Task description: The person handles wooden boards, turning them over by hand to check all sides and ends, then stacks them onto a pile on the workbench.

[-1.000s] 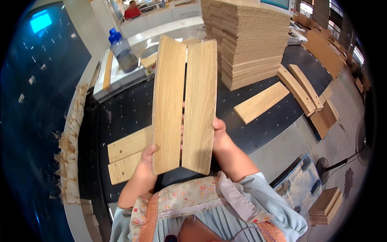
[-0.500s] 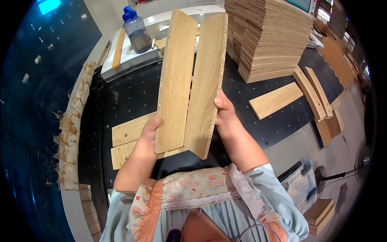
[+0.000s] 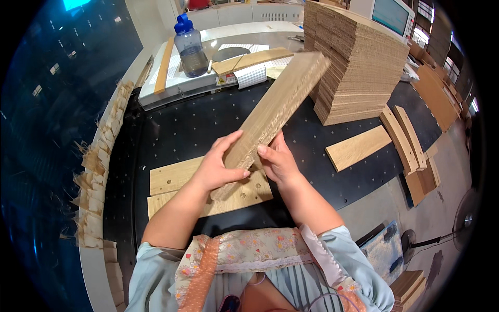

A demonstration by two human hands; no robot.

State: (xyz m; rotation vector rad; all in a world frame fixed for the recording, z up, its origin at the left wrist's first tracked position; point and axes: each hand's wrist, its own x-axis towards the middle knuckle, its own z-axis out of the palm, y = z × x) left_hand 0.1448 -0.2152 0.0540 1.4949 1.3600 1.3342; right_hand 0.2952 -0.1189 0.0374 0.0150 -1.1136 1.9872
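Note:
Between my hands is a pair of wood-grain boards (image 3: 270, 101), pressed together so they look like one tilted block. Their rough chipboard edges face right, and the far end leans up and to the right, smeared by motion. My left hand (image 3: 217, 164) grips the near end from the left, its thumb across the lower edge. On the right side, my right hand (image 3: 277, 160) closes round the edge, thumb on top. Beneath them, two drilled boards (image 3: 171, 179) lie side by side on the black work table (image 3: 192, 117), partly hidden by my left arm and the held boards.
A tall stack of boards (image 3: 358, 67) stands at the back right. Right of centre lies a single board (image 3: 358, 148), with narrow drilled strips (image 3: 403, 138) beyond it. A blue-capped water bottle (image 3: 191, 49) and more strips (image 3: 252, 60) are on the white machine ledge.
The two boards, fanned apart and upright before, are now together and tilted to the right. My hands have come closer together near their lower end.

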